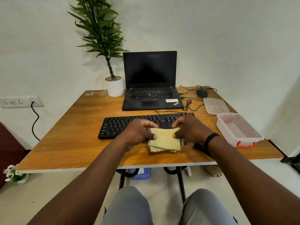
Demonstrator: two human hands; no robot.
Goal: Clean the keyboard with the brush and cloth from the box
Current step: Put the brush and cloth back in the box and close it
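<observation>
Room: pale wall behind a wooden table (pixel 68 143), with a wall socket strip (pixel 19 102) at the left and a black cable hanging from it
Cloth: yellowish folded cloth (pixel 164 140) held above the table's near edge, just in front of the keyboard, its lower scalloped edge hanging free
Left hand: left hand (pixel 138 133) pinches the cloth's left edge, thumb on the near face, fingers curled behind the upper corner
Right hand: right hand (pixel 190 130) pinches the cloth's right edge in the same way, thumb on the front; a black band (pixel 210 138) sits on this wrist
Keyboard: black keyboard (pixel 116 125) lies across the middle of the table, its right half partly hidden behind both hands
Box: clear plastic box (pixel 238 129) with a red latch stands open at the right edge of the table, well apart from the cloth; what it contains cannot be made out
Lid: clear lid (pixel 215 105) lies flat just beyond the box
Brush: a dark object lies on the table under the right wrist, mostly hidden; cannot tell whether it is the brush
Laptop: black laptop (pixel 151 82) stands open behind the keyboard, screen dark
Mouse: black mouse (pixel 202 93) rests at the far right, its cables looping beside the laptop
Plant: green plant in a white pot (pixel 115 86) stands at the laptop's left
Below: grey trousers at the knees, with a blue item under the table
</observation>
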